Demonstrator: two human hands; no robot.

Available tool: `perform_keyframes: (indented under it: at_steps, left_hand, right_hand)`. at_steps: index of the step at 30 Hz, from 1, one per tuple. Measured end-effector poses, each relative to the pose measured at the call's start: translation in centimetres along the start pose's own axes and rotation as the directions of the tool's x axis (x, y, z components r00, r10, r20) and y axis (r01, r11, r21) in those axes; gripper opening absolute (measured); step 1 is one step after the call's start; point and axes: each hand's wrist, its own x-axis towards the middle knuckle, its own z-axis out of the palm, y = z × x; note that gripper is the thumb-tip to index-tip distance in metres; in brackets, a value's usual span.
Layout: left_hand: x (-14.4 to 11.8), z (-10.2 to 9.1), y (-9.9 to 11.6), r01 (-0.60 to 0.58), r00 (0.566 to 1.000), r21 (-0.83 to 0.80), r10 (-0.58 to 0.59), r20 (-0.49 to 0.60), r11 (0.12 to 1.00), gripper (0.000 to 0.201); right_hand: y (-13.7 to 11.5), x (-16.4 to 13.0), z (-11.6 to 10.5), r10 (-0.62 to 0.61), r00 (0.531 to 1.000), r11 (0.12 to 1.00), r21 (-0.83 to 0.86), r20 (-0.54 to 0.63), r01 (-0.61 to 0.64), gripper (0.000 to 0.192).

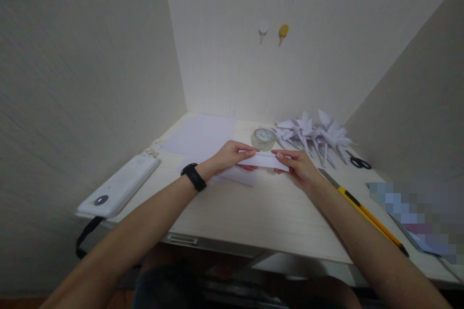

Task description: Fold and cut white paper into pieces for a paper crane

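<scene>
Both hands meet over the middle of the desk (253,212), and between them sits a folded strip (264,160) of white paper. The left hand (229,155) pinches the strip's left end, thumb on top and fingers curled beneath. The right hand (297,166) grips the right end the same way, fingertips pressed along the upper edge. So each hand is clamped on the strip, one at either end, held just above the desktop. A black band (193,176) wraps the left wrist.

Under the strip, and running off to the far left, lies a flat sheet (203,137) of white paper. Just beyond the hands stands a roll of clear tape (264,138), close to the strip but apart from it. To the far right of the tape, a cluster of folded paper cranes (314,136) is heaped against the wall. Black-handled scissors (360,162) lie just right of the cranes.

On the near right, a yellow knife (364,210) lies slantwise on the desk, right beside the right forearm. Whether it touches the arm, I cannot tell. On the left edge rests a white power bank (119,186), with a black strap hanging off the desk's near corner. Up on the far wall, two small hooks (273,30), one white and one yellow, sit side by side.
</scene>
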Motion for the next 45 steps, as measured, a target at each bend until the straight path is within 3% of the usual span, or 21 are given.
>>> perform_keyframes:
  at_steps: [26, 36, 45]
  left_hand:
    - [0.15, -0.32, -0.21, 0.001, 1.000, -0.067, -0.003, -0.022, 0.998, 0.043]
    - [0.45, -0.03, -0.67, 0.009, 0.995, 0.007, -0.008, -0.104, 1.000, 0.033]
    - [0.23, 0.53, -0.05, 0.053, 0.995, 0.058, -0.048, -0.083, 0.997, 0.009]
  right_hand:
    - [-0.31, -0.15, -0.05, 0.002, 0.999, 0.999, -0.051, -0.044, -0.004, 0.035]
    - [0.42, 0.12, -0.18, -0.008, 1.000, 0.992, -0.123, -0.028, 0.004, 0.041]
    - [0.36, -0.14, 0.23, 0.023, 0.999, 0.989, -0.148, 0.037, -0.017, 0.042]
